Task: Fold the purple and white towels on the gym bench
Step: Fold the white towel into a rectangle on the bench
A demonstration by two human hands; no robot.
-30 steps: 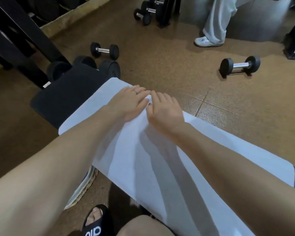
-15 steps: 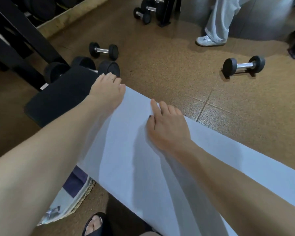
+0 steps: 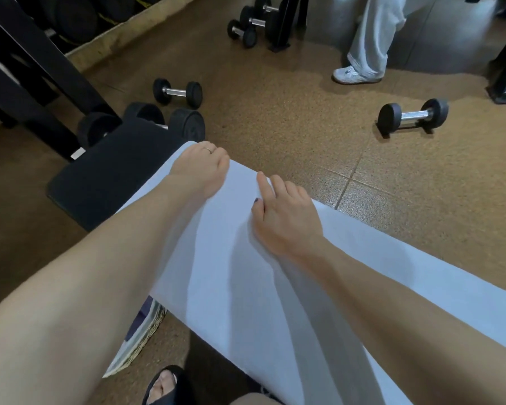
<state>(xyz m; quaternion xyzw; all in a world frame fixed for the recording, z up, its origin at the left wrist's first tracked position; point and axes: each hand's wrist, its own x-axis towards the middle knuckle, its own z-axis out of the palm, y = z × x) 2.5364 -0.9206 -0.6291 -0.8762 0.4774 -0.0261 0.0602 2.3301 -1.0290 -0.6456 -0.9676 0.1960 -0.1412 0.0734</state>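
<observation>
- white towel spread flat along black bench
- left hand flat on towel's far corner, grip wide, holding nothing
- right hand beside it, fingers straight, pressing the far edge

On the speckled brown rubber floor you have a small black dumbbell with a chrome handle at upper left and a larger one at right. At top, a person's light grey trouser leg ends in a white sneaker. A black sandal sits at the bottom edge.
</observation>
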